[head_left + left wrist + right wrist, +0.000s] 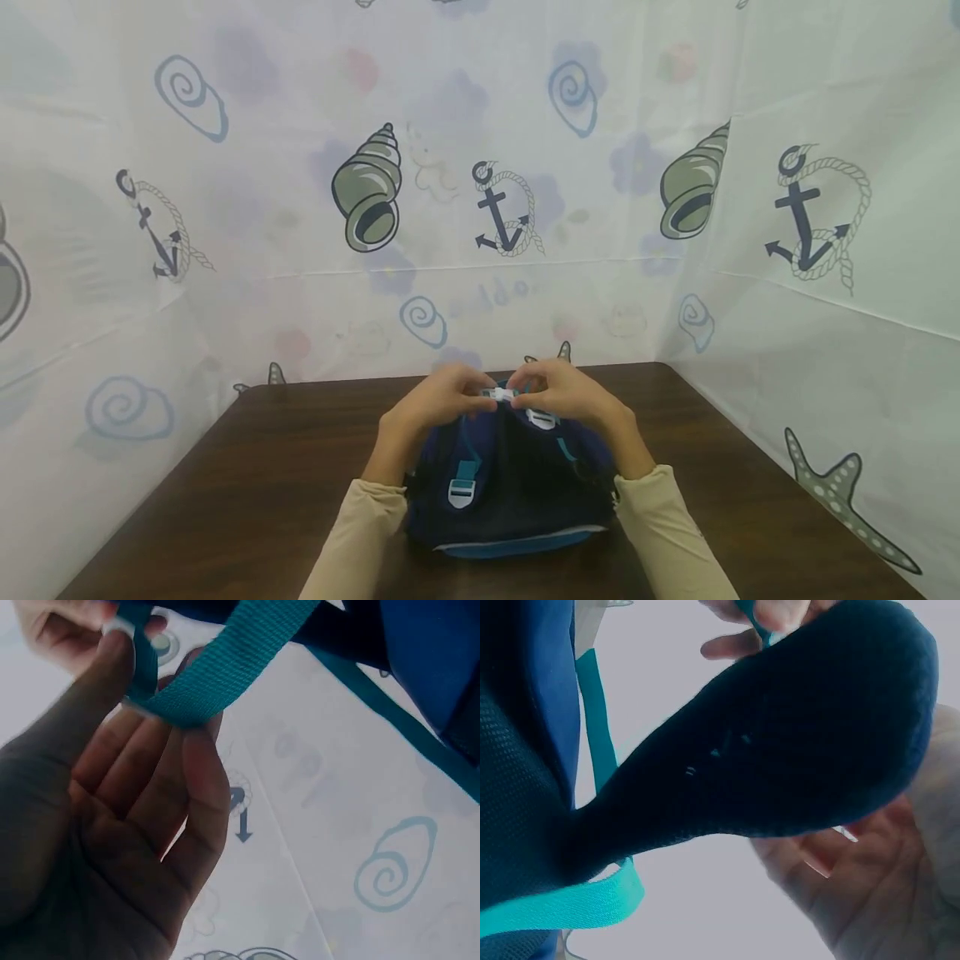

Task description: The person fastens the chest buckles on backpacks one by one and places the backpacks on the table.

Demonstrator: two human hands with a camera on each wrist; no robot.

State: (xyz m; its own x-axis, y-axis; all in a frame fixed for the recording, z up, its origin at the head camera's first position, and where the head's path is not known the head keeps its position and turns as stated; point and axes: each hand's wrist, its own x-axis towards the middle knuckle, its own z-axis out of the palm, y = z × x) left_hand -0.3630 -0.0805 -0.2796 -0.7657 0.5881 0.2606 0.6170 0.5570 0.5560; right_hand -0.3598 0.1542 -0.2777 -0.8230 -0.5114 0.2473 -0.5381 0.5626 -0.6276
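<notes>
A dark blue backpack (pixel 517 475) rests on the table, its shoulder straps toward me. Above its top, a small white buckle (pixel 501 394) on teal webbing is pinched from both sides. My left hand (pixel 438 398) grips its left end between thumb and fingers; in the left wrist view, teal webbing (pixel 232 671) loops down across those fingers. On the buckle's right end, my right hand (pixel 566 392) pinches with thumb and forefinger. A padded shoulder strap (pixel 780 742) hides much of that hand in the right wrist view. Whether the buckle's halves are fastened is hard to tell.
The brown wooden table (pixel 300 483) carries the backpack. White patterned cloth (pixel 465 292) with anchors and shells walls in the back and both sides. A white strap adjuster (pixel 461 492) sits on the left shoulder strap, another adjuster (pixel 541 418) below my right hand.
</notes>
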